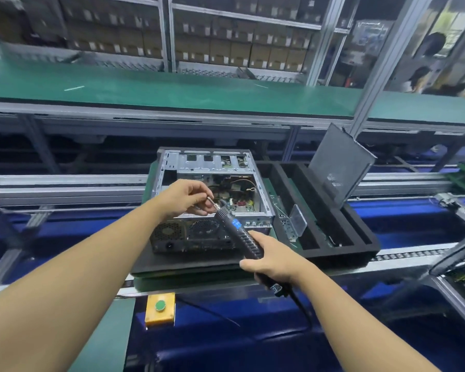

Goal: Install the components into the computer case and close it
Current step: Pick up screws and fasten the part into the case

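Note:
An open computer case [172,165] lies on a dark pad on the conveyor line, its circuit boards and wires exposed from above. My right hand [271,259] grips the handle of a black electric screwdriver [236,232] with a blue display, angled up and left over the case's rear panel. My left hand [188,196] pinches the screwdriver's metal bit at the tip, just above the case's near edge. A dark side panel [338,167] leans upright in a black foam tray [360,242] right of the case.
A yellow box with a green button [160,307] sits at the line's front edge. A green shelf [172,87] runs behind the conveyor, with stacked cartons on racks beyond. The screwdriver's cable [301,304] hangs below my right hand. Another tray edge [457,261] shows at far right.

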